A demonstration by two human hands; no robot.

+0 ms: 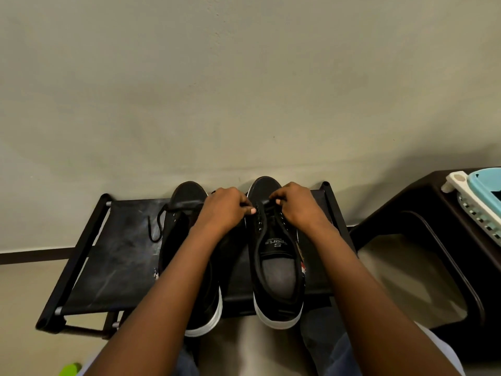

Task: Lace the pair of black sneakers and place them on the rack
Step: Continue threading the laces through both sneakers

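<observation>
A: Where are the 2 black sneakers sitting?

B: Both are standing side by side on the top shelf of the black shoe rack [108,256] in the lower centre of the frame, toes pointing at the wall. The right sneaker [276,267] is lying directly under both hands; the left sneaker [189,267] is sitting just beside it, partly hidden by the left forearm.

A: And the hands?

B: The left hand [222,210] is pinching a black lace [267,203] at the eyelets near the toe end, fingers curled. The right hand [295,206] is pinching the same lace from the other side, knuckles up.

A: Anything loose?

B: The left sneaker's lace end [156,226] is trailing over the shelf fabric, left of centre.

A: What is standing around?

B: A dark plastic stool [423,240] is standing at the right edge, just beside the rack, carrying a pale blue and white basket [477,202]. Something green [71,369] is showing at the lower left corner.
</observation>
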